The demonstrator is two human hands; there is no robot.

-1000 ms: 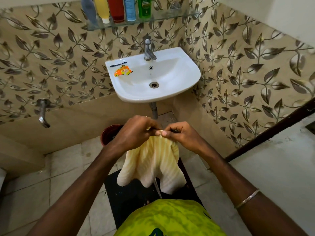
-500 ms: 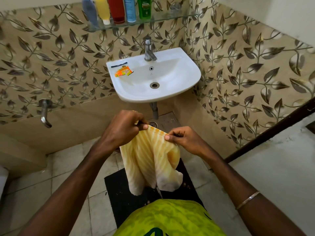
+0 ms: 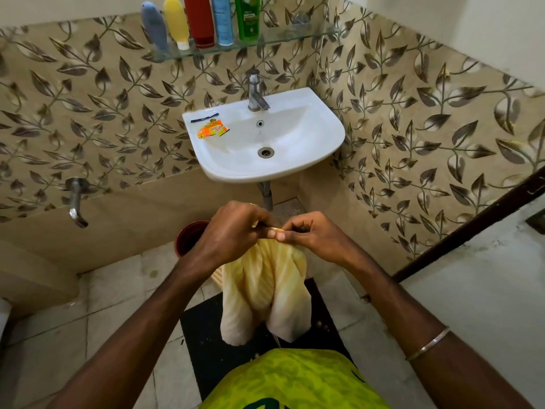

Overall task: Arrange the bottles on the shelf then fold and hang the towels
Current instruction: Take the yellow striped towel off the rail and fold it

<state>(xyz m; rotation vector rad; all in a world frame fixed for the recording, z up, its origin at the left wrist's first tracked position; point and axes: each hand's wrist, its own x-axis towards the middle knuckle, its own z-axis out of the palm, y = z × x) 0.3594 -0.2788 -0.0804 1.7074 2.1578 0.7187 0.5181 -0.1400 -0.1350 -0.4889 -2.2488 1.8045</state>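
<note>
A pale yellow striped towel [image 3: 262, 290] hangs in front of me below the sink. My left hand [image 3: 230, 231] and my right hand [image 3: 309, 234] pinch its top edge, fingertips touching each other. The towel droops in two lobes over the black mat. High on the wall, a glass shelf [image 3: 283, 39] carries several bottles in a row: a grey-blue bottle [image 3: 153, 28], a yellow bottle [image 3: 176, 22], a red bottle [image 3: 199, 19], a light blue bottle [image 3: 223, 19] and a green bottle [image 3: 247, 16]. Their tops are cut off by the frame.
A white sink [image 3: 324, 143] with a metal tap [image 3: 256, 93] juts from the tiled wall; an orange sachet [image 3: 213, 131] lies on its rim. A wall spout [image 3: 75, 202] sticks out at left. A dark red bucket [image 3: 188, 234] stands behind my left hand. A black mat [image 3: 206, 326] covers the floor.
My hands were apart, holding the towel's top edge stretched open; now they have come together, and the towel hangs bunched in two lobes.
</note>
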